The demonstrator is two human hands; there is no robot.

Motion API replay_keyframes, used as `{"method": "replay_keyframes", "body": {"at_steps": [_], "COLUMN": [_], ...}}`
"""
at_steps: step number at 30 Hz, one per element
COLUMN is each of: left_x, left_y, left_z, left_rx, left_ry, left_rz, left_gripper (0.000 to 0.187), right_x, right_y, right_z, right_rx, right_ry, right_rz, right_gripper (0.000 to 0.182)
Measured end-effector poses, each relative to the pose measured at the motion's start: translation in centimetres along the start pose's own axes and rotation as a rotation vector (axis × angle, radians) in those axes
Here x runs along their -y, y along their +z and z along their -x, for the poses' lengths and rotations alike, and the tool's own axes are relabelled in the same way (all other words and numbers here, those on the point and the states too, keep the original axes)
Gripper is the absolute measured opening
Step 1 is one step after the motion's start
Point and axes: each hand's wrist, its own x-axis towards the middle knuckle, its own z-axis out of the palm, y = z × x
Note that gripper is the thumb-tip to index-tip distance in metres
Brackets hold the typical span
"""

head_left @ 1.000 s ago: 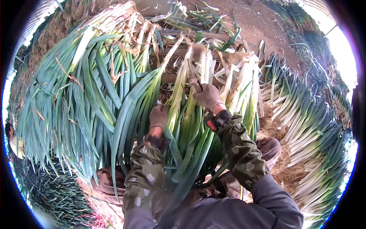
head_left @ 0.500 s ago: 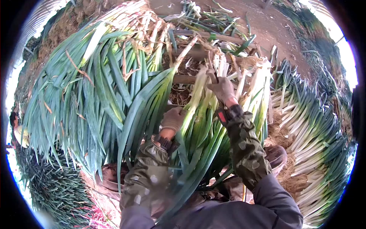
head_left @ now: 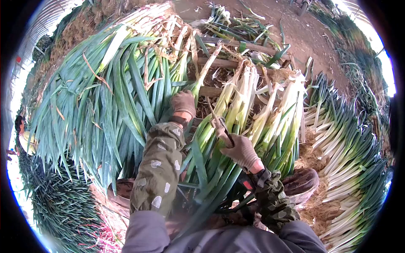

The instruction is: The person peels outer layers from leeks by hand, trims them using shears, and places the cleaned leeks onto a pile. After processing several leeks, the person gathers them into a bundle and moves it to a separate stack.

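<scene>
My left hand (head_left: 183,104), in a brownish knit glove, is closed at the stalk of a single long green onion (head_left: 207,69), whose root end points up and away from me. My right hand (head_left: 241,152), gloved the same way, grips a narrow pointed cutting tool (head_left: 215,115) with its tip toward the upper left. That tool lies over a fanned group of peeled-looking green onions (head_left: 242,98), their pale ends far from me and their green leaves over my lap. To the left lies a big heap of unsorted green onions (head_left: 101,97) with dry leaves.
Wooden slats (head_left: 221,63) lie beneath the onions. On the right, a long row of white-stemmed onions (head_left: 337,168) stretches along the ground. Trimmed scraps (head_left: 236,27) lie at the back. Another dark green pile (head_left: 63,206) is at lower left, near a person (head_left: 27,141) at the edge.
My left hand has moved up and away from me to the single onion's stalk. My right hand has come back toward me with the tool, away from the pale ends.
</scene>
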Motion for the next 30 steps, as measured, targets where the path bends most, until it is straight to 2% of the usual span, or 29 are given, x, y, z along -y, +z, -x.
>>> {"method": "replay_keyframes", "body": {"at_steps": [1, 3, 5, 6, 9, 11, 13, 14, 18, 21, 22, 25, 30], "left_x": [0.0, 0.5, -0.5, -0.6, 0.4, 0.9, 1.4, 1.3, 3.0, 3.5, 3.7, 4.9, 5.2], "left_y": [-0.6, -0.4, -0.6, -0.4, -0.5, 0.3, 2.4, 1.0, 1.0, -0.3, -0.8, -1.4, 1.8], "left_z": [0.0, 0.0, 0.9, 1.5, 3.8, 5.3, 6.6, 7.9, 10.0, 10.4, 10.6, 10.1, 9.3], "left_rx": [0.103, 0.066, 0.072, 0.197, 0.301, 0.328, 0.350, 0.334, 0.284, 0.265, 0.200, 0.261, 0.260], "left_ry": [-0.018, 0.019, 0.047, 0.051, 0.017, -0.006, -0.010, -0.040, -0.097, -0.049, -0.080, -0.115, -0.131], "left_rz": [0.067, 0.074, 0.025, 0.080, 0.274, 0.259, 0.272, 0.364, 0.752, 0.818, 0.894, 0.876, 0.882], "left_gripper": [0.042, 0.053, 0.061, 0.070, 0.072, 0.066, 0.061, 0.049, 0.035, 0.040, 0.043, 0.044, 0.046], "right_x": [0.0, 0.3, 1.0, 1.2, 1.8, 2.5, 2.3, 2.5, 3.3, 3.7, 3.7, 4.1, 5.7], "right_y": [-0.1, -0.4, -0.9, -0.9, -0.3, 0.1, 1.6, 2.2, 2.5, 2.7, 2.9, 3.8, 4.2], "right_z": [0.6, 1.5, 2.2, 2.7, 5.0, 6.5, 7.9, 8.6, 9.6, 10.9, 11.1, 11.0, 8.3], "right_rx": [0.016, -0.025, -0.017, 0.020, 0.047, 0.030, 0.060, 0.054, 0.076, 0.053, 0.065, 0.042, 0.003], "right_ry": [-0.024, 0.028, 0.055, 0.042, 0.043, 0.075, -0.009, -0.005, 0.057, 0.003, 0.006, 0.022, 0.048], "right_rz": [-0.008, -0.139, -0.010, 0.006, -0.029, -0.083, -0.025, -0.027, 0.024, 0.053, 0.057, 0.070, 0.094], "right_gripper": [0.039, 0.039, 0.038, 0.038, 0.038, 0.038, 0.039, 0.038, 0.039, 0.039, 0.040, 0.039, 0.038]}}
